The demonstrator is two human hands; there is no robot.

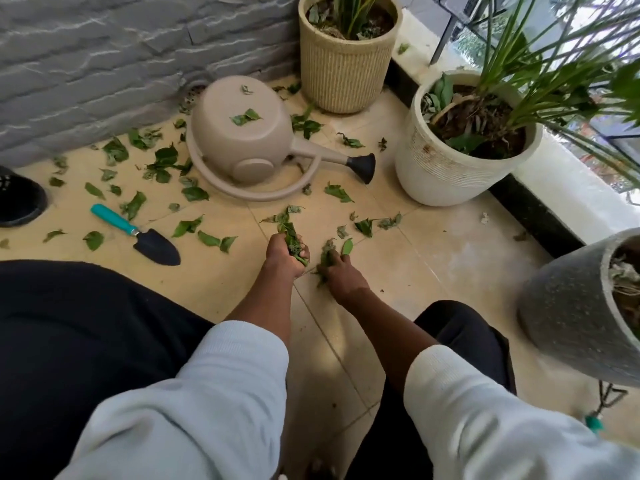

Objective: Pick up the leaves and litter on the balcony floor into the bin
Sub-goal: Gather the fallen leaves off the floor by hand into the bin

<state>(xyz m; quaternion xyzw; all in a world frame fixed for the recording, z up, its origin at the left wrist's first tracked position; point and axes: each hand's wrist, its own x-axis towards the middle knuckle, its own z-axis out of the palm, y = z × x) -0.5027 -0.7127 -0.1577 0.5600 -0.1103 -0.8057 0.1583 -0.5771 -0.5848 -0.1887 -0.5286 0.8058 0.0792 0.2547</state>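
Observation:
Green leaves [162, 164] lie scattered over the beige tiled balcony floor, thickest left of the tipped watering can. My left hand [285, 252] grips a bunch of leaves [289, 230] that sticks up out of the fist. Just to its right, my right hand [341, 271] is down on the floor with its fingers curled round several leaves [329, 254]. A black bin [19, 199] shows partly at the left edge.
A beige watering can [249, 140] lies on its side with leaves on it. A teal-handled trowel [138, 235] lies to the left. Potted plants stand at the back [346, 71], right [440, 161] and lower right [571, 306]. A grey stone wall runs behind.

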